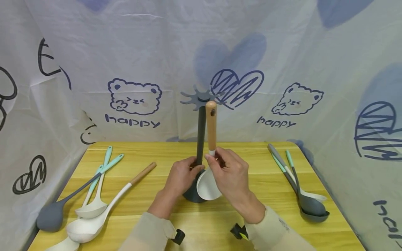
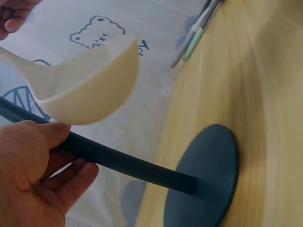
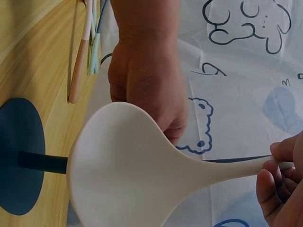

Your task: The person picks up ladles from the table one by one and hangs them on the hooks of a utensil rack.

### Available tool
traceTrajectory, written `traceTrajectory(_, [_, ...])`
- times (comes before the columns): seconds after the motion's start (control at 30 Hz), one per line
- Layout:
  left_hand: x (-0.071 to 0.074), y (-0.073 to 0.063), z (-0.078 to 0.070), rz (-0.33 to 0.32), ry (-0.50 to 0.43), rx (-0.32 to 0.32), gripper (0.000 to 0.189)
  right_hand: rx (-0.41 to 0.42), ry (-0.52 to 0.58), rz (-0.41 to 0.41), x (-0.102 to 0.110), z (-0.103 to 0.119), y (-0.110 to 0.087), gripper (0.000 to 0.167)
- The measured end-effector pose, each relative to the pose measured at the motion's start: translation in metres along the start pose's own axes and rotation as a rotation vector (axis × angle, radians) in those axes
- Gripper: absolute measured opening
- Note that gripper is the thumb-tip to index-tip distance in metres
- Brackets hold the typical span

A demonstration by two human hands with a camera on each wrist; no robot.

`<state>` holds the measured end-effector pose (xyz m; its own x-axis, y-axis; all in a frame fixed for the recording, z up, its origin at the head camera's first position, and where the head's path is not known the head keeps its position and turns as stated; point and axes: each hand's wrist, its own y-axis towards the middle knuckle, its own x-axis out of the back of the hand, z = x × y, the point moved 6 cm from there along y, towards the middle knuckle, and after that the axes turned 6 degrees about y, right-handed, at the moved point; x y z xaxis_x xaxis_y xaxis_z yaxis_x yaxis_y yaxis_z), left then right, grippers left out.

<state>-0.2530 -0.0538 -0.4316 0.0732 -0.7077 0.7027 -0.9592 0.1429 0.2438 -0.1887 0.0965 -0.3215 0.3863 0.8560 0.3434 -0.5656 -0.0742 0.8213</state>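
A dark grey utensil stand [image 1: 201,136] rises from the middle of the table, with a ring of hooks at its top and a round base [image 2: 203,175]. My left hand [image 1: 180,177] grips its pole low down, thumb on one side and fingers on the other. In front of the pole, my right hand [image 1: 231,172] pinches a white ladle [image 1: 207,188] near where its neck meets the wooden handle [image 1: 211,125]. The ladle is upright, handle end near the hooks and bowl downward. In the right wrist view the bowl [image 3: 123,156] partly covers my left hand and the pole.
On the table's left lie several utensils: a grey ladle [image 1: 50,216], white ladles with mint handles, and a white one with a wooden handle [image 1: 142,174]. Grey and white ladles [image 1: 311,204] are heaped at the right. A printed cloth [image 1: 188,52] hangs behind the wooden table [image 1: 270,209].
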Motion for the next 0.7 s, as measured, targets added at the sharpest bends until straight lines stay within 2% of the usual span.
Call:
traceTrajectory(0.13, [0.011, 0.002, -0.009, -0.009, -0.040, 0.012, 0.020, 0.009, 0.000, -0.007, 0.000, -0.001, 0.001, 0.013])
traceTrajectory(0.33, [0.029, 0.006, -0.027, -0.090, -0.076, -0.027, 0.022, 0.018, -0.006, -0.006, -0.002, -0.002, 0.001, 0.014])
traceTrajectory(0.7, [0.034, 0.007, -0.033, -0.141, -0.014, -0.087, 0.024, 0.018, 0.015, -0.003, -0.006, -0.001, 0.002, 0.018])
